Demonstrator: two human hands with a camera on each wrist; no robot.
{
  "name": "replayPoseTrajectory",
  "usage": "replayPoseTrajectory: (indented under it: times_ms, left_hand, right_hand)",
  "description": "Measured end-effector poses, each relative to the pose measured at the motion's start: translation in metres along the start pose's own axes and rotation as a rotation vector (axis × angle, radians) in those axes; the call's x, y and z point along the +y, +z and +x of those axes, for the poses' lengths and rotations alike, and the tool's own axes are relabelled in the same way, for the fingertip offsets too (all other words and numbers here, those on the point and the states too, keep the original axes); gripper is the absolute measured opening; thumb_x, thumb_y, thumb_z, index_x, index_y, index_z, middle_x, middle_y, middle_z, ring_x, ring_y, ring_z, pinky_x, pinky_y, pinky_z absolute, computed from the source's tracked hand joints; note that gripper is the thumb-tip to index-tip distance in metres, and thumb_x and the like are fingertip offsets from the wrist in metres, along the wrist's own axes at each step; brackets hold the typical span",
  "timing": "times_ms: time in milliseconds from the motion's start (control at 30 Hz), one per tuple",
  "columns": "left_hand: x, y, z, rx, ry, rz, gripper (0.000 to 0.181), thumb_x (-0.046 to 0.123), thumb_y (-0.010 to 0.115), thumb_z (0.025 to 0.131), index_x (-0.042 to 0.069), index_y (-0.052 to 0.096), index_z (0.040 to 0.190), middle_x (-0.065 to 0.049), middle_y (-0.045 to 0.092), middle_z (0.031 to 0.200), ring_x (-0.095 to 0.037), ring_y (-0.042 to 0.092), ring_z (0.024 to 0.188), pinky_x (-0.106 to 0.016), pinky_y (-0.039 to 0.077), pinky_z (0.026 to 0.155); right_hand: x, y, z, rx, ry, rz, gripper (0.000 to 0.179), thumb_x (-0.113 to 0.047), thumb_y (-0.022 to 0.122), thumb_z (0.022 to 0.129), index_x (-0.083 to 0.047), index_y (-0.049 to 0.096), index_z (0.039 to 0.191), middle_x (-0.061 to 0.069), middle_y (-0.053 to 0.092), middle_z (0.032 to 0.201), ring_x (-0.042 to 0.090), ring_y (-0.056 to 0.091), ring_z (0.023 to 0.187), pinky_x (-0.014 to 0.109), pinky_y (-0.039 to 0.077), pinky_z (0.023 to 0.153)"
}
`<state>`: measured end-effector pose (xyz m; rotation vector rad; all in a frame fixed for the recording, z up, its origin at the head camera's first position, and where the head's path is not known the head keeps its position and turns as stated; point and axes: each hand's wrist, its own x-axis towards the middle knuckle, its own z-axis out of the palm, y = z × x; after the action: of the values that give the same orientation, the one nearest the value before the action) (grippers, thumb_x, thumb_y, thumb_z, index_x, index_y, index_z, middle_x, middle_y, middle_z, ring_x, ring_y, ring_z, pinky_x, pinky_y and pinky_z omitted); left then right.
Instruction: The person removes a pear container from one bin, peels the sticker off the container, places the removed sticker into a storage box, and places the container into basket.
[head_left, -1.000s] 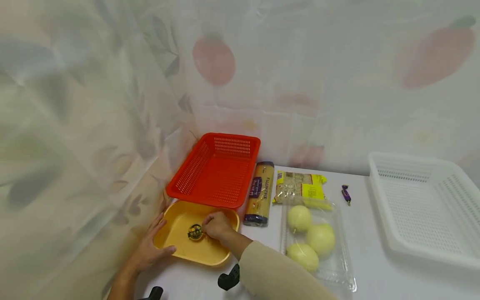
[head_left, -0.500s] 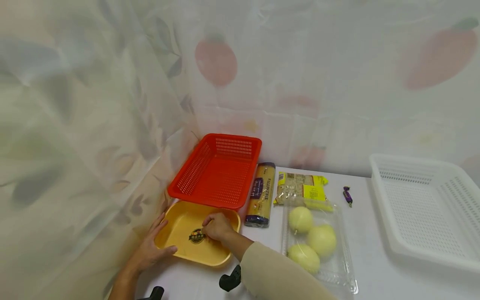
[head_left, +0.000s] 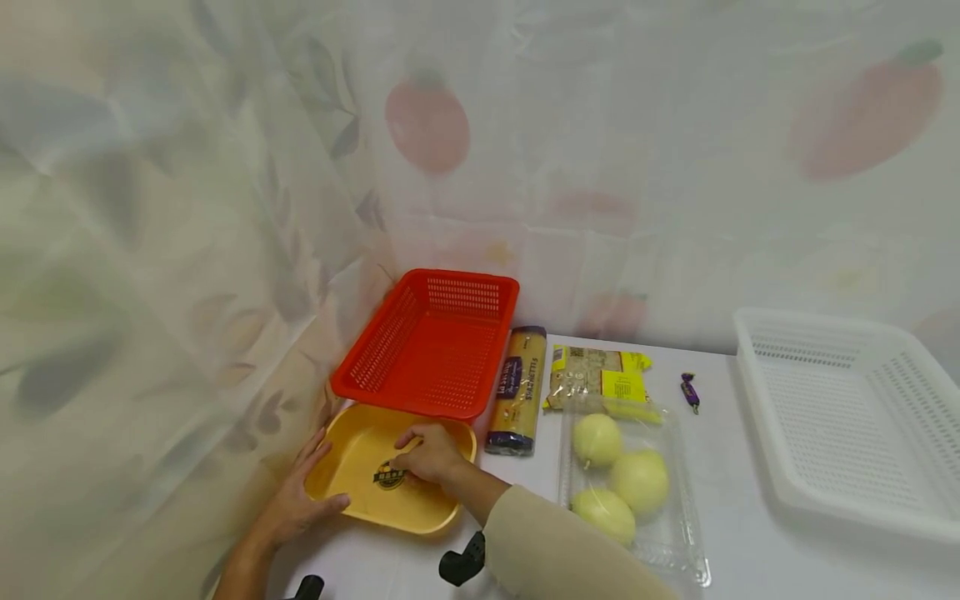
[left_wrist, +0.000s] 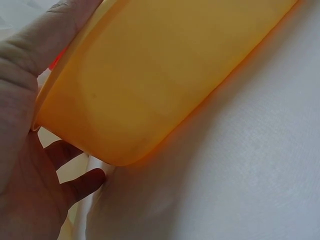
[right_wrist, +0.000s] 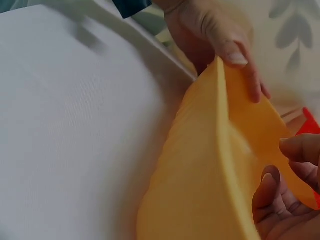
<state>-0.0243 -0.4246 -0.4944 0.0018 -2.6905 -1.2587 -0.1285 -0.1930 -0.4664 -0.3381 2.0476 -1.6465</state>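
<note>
A yellow plastic basin (head_left: 408, 523) stands at the left front of the table, with a dark round printed logo (head_left: 389, 476) on its floor. My left hand (head_left: 292, 500) spans its left corner, thumb and fingers spread along the rim. In the left wrist view, two of its fingers (left_wrist: 82, 186) show outside the basin wall. My right hand (head_left: 429, 455) is inside the basin, right of the logo. Its thumb and index finger stand apart in the right wrist view, and nothing shows between them.
Behind the basin is a red basket (head_left: 442, 354). To its right lie a spaghetti pack (head_left: 517, 392), a yellow-and-clear bag (head_left: 596, 379), a clear box (head_left: 675, 525) with round yellow-green fruits (head_left: 639, 482) and a purple-wrapped candy (head_left: 690, 393). A white basket (head_left: 847, 417) stands far right.
My right hand's index finger has lifted away from the thumb, where before the fingers were bunched together over the logo's right edge. The left hand and basin have stayed in place.
</note>
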Motion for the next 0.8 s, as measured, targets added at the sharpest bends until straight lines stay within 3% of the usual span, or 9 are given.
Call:
replayPoseTrajectory:
  times_ms: [200, 300, 400, 467, 633, 700, 800]
  left_hand:
    - [0.001, 0.001, 0.002, -0.009, 0.013, -0.018, 0.088, 0.013, 0.083, 0.071, -0.010, 0.036, 0.142, -0.018, 0.017, 0.156, -0.045, 0.019, 0.135, -0.017, 0.018, 0.102]
    - [0.000, 0.001, 0.002, -0.008, 0.032, -0.010, 0.088, 0.013, 0.084, 0.071, -0.010, 0.037, 0.142, -0.019, 0.018, 0.156, -0.045, 0.020, 0.134, -0.005, 0.015, 0.092]
    - [0.000, 0.000, 0.002, -0.009, 0.023, 0.019, 0.089, 0.015, 0.084, 0.071, -0.008, 0.037, 0.143, -0.018, 0.018, 0.156, -0.044, 0.022, 0.134, -0.007, 0.016, 0.094]
    - [0.000, -0.001, 0.001, -0.014, 0.012, 0.029, 0.088, 0.016, 0.083, 0.072, -0.007, 0.036, 0.144, -0.017, 0.018, 0.156, -0.044, 0.022, 0.134, -0.015, 0.018, 0.099]
    - [0.002, -0.003, 0.001, -0.021, -0.002, 0.028, 0.088, 0.015, 0.082, 0.073, -0.007, 0.036, 0.144, -0.017, 0.017, 0.156, -0.045, 0.020, 0.135, -0.049, 0.021, 0.105]
    - [0.002, -0.003, 0.001, -0.022, -0.005, 0.029, 0.089, 0.015, 0.082, 0.072, -0.007, 0.035, 0.144, -0.018, 0.016, 0.156, -0.045, 0.020, 0.135, -0.056, 0.020, 0.103]
    - [0.003, -0.003, 0.001, -0.021, -0.008, 0.033, 0.090, 0.015, 0.083, 0.072, -0.007, 0.034, 0.145, -0.019, 0.016, 0.156, -0.046, 0.019, 0.135, -0.056, 0.019, 0.104]
  right_hand:
    - [-0.011, -0.002, -0.006, -0.033, -0.028, -0.009, 0.020, -0.005, 0.081, 0.076, -0.009, 0.069, 0.091, 0.008, 0.062, 0.063, 0.020, 0.055, 0.050, 0.030, 0.050, 0.048]
    - [-0.017, -0.003, -0.011, -0.046, -0.039, -0.020, 0.020, -0.006, 0.081, 0.076, -0.011, 0.069, 0.091, 0.010, 0.062, 0.064, 0.026, 0.059, 0.054, 0.036, 0.053, 0.053]
    - [-0.022, -0.004, -0.017, -0.053, -0.041, -0.019, 0.020, -0.008, 0.082, 0.076, -0.016, 0.068, 0.088, 0.008, 0.062, 0.063, 0.026, 0.060, 0.056, 0.038, 0.054, 0.055]
    - [-0.026, -0.006, -0.021, -0.061, -0.048, 0.000, 0.020, -0.008, 0.082, 0.076, -0.018, 0.068, 0.087, 0.009, 0.062, 0.064, 0.023, 0.058, 0.054, 0.037, 0.053, 0.054]
    - [-0.034, -0.013, -0.031, -0.089, -0.069, 0.035, 0.020, -0.007, 0.081, 0.077, -0.018, 0.068, 0.087, 0.005, 0.062, 0.066, 0.017, 0.057, 0.055, 0.033, 0.054, 0.054]
    - [-0.037, -0.016, -0.034, -0.099, -0.076, 0.045, 0.020, -0.007, 0.081, 0.077, -0.018, 0.068, 0.088, 0.004, 0.063, 0.067, 0.017, 0.058, 0.056, 0.033, 0.054, 0.055]
    - [-0.041, -0.022, -0.039, -0.125, -0.098, 0.073, 0.020, -0.006, 0.079, 0.078, -0.017, 0.068, 0.090, 0.004, 0.064, 0.069, 0.017, 0.058, 0.056, 0.033, 0.054, 0.055]
